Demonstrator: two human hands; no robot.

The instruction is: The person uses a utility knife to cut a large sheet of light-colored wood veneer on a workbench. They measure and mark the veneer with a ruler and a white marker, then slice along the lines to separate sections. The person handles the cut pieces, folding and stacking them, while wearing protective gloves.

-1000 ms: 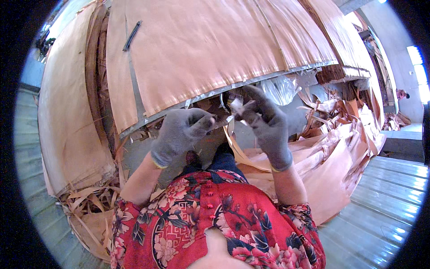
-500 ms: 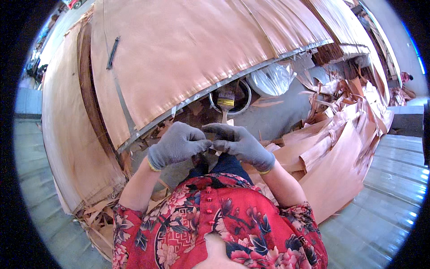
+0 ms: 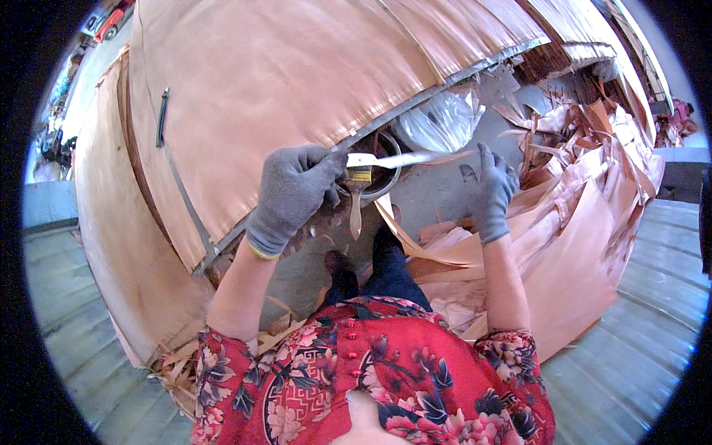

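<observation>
The left hand (image 3: 291, 194), in a grey knitted glove, is clamped on the left end of a long, narrow, pale strip (image 3: 415, 159), with fingertips pressed together. The strip is whitest next to those fingers and runs out to the right, thinning toward its tip; what it is made of I cannot tell. The right hand (image 3: 493, 196), gloved alike, stands near that tip with its thumb and fingers apart; whether a fingertip touches the strip I cannot tell.

Under the strip's left part shows a brush (image 3: 356, 211) with a yellow band, its pale handle pointing to the near side and its upper part over a round bucket (image 3: 395, 176). Just beyond the bucket, to the right, lies a clear plastic bag (image 3: 439, 124).

On the far side spreads a large pinkish-brown sheet (image 3: 297, 74), a slim black object (image 3: 162, 117) lying toward its left. Torn scraps (image 3: 571, 230) of similar colour heap up on the right. On the near side are a red flowered shirt (image 3: 356, 337) and dark trousers (image 3: 394, 274)
</observation>
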